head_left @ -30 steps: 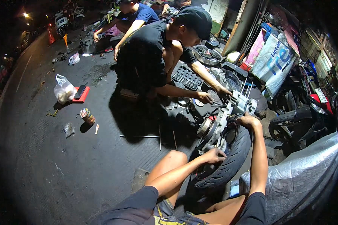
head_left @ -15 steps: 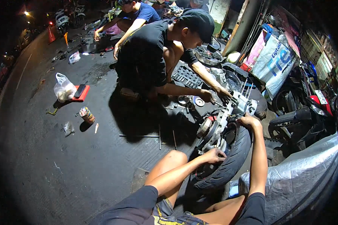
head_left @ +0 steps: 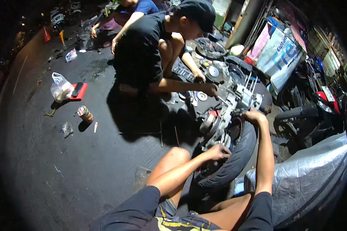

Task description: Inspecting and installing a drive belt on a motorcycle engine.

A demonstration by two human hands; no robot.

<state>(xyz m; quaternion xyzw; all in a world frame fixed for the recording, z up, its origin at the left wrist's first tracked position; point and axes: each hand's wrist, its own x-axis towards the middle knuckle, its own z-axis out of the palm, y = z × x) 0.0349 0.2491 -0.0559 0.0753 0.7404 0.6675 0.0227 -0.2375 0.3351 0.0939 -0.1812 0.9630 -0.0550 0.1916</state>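
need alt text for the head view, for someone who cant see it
At night on dark pavement, the person's left hand and right hand rest on a scooter engine unit with its rear tyre attached. Opposite, a crouching co-worker in a black cap reaches into the engine; a parked motorcycle stands at right.

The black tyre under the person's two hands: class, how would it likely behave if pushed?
The tyre stands upright, so it would probably roll or tip. With the metal engine unit attached, it is likely heavy. Its rubber tread probably resists slipping.
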